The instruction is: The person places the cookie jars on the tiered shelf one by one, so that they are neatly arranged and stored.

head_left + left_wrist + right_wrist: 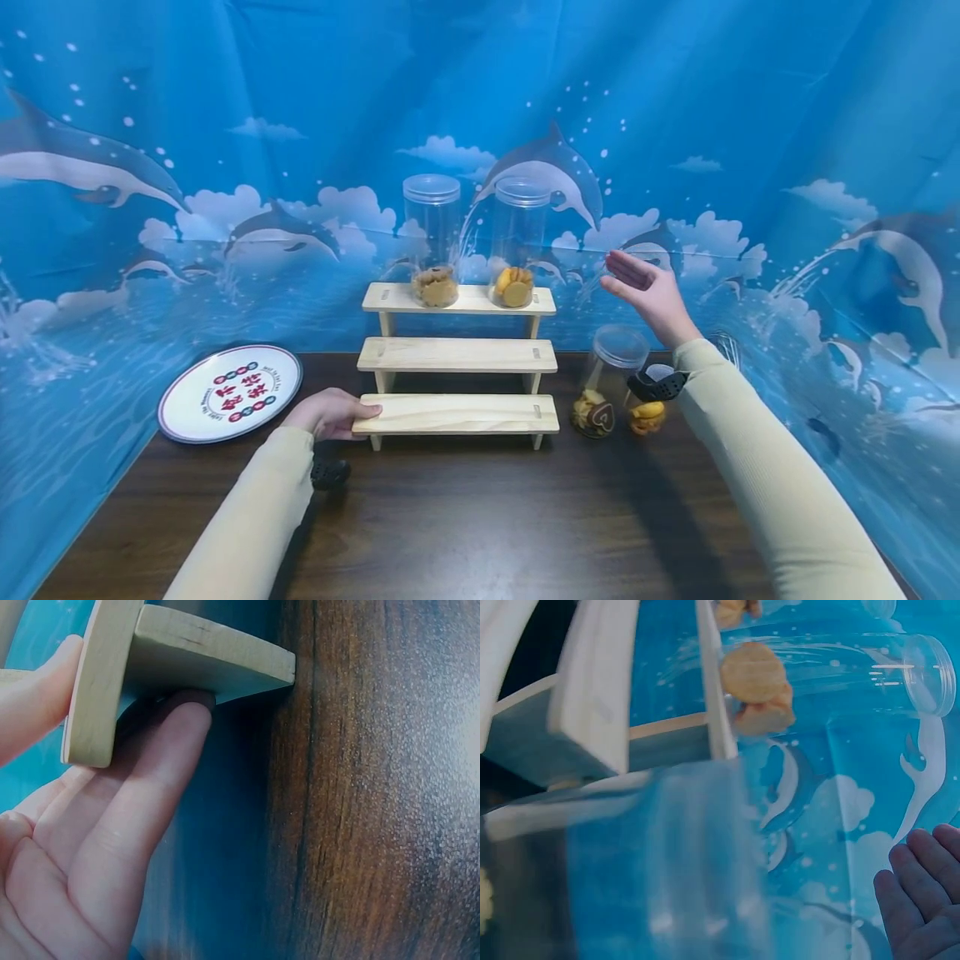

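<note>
My left hand point(335, 414) grips the left end of the lowest board of a three-tier wooden stand point(457, 414). In the left wrist view its thumb lies on top and the fingers point(150, 787) curl beneath the board point(94, 690). My right hand point(651, 298) is raised in the air with straight fingers, holding nothing, right of the top tier. On that tier stand two clear lidded jars with cookies at the bottom, a left jar point(432, 242) and a right jar point(519, 242). Below the right hand, a clear jar point(617, 354) with chocolate heart cookies stands on the table.
Behind the right wrist another jar with yellow twisted cookies point(647, 417) is partly hidden. A white plate point(180, 400) with red characters lies at the table's left. The dark wooden table point(480, 517) meets a blue dolphin-print curtain point(337, 100) behind the stand.
</note>
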The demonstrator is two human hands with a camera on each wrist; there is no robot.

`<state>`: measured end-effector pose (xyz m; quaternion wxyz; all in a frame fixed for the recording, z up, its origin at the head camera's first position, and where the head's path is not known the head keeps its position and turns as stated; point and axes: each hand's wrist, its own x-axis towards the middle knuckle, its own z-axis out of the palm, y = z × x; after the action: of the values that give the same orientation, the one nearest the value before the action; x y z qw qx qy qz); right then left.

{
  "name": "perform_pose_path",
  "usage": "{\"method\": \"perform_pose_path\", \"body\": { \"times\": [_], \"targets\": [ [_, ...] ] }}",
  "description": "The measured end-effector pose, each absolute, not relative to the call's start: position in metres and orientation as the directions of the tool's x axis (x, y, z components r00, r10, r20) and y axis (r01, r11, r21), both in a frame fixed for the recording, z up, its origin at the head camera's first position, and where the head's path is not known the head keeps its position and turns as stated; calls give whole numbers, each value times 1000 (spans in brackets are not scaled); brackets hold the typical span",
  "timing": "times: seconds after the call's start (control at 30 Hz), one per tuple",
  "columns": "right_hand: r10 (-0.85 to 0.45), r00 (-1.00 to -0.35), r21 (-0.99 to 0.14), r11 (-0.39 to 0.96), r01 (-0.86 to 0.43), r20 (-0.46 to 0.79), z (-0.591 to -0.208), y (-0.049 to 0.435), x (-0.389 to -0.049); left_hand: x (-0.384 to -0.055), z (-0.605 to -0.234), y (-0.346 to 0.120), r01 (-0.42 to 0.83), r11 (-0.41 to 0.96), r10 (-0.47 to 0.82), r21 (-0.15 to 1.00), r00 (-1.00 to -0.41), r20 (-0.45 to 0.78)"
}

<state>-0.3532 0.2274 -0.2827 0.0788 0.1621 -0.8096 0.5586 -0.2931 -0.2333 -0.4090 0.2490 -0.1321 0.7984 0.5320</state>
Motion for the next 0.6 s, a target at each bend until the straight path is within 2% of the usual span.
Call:
{"method": "perform_pose_path", "body": {
  "times": [0.6],
  "targets": [
    [-231,-945,-876,374,-305,231,-321,255,-320,-291,-408,-234,-472,398,66,786,-840,-538]
  ]
}}
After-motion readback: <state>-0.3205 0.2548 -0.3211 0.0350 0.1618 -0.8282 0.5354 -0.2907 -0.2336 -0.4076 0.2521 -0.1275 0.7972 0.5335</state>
